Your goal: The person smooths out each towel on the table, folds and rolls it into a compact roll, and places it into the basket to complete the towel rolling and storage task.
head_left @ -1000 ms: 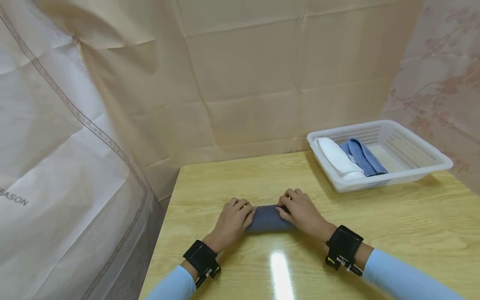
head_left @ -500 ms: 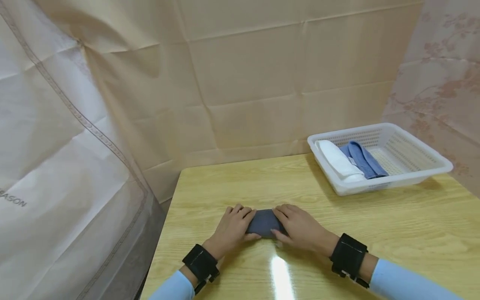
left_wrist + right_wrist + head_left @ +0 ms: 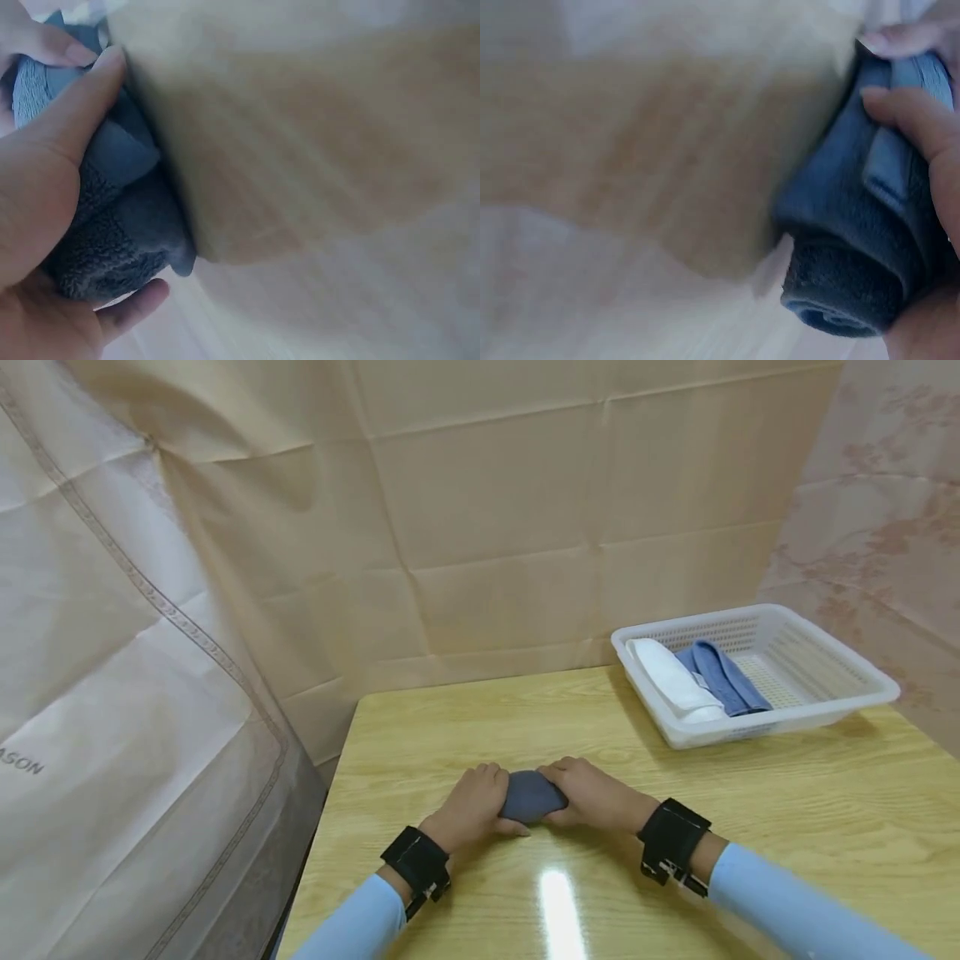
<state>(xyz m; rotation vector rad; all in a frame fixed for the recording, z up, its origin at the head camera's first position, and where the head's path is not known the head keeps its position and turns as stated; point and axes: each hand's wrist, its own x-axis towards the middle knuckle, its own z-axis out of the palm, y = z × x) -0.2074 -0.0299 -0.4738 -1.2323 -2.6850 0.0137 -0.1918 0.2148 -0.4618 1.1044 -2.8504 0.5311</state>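
Note:
A dark grey-blue towel (image 3: 531, 796), rolled into a short bundle, is between my two hands low over the table. My left hand (image 3: 472, 802) grips its left end, fingers over the far side and thumb on the near side. From the other end my right hand (image 3: 596, 797) holds it the same way. In the left wrist view the towel (image 3: 112, 240) shows a fleecy surface and a smooth folded band, with the thumb pressed on it. Spiral layers show at the end of the towel roll (image 3: 840, 315) in the right wrist view.
A white plastic basket (image 3: 783, 720) stands at the table's back right. Inside lie a rolled white towel (image 3: 671, 677) and a folded blue towel (image 3: 723, 681). Behind the wooden table (image 3: 435, 727) hangs a beige cloth (image 3: 487, 527).
My hands have come closer together. They have gone from fingertips on top of the roll to gripping round its two ends, and less of the towel shows between them.

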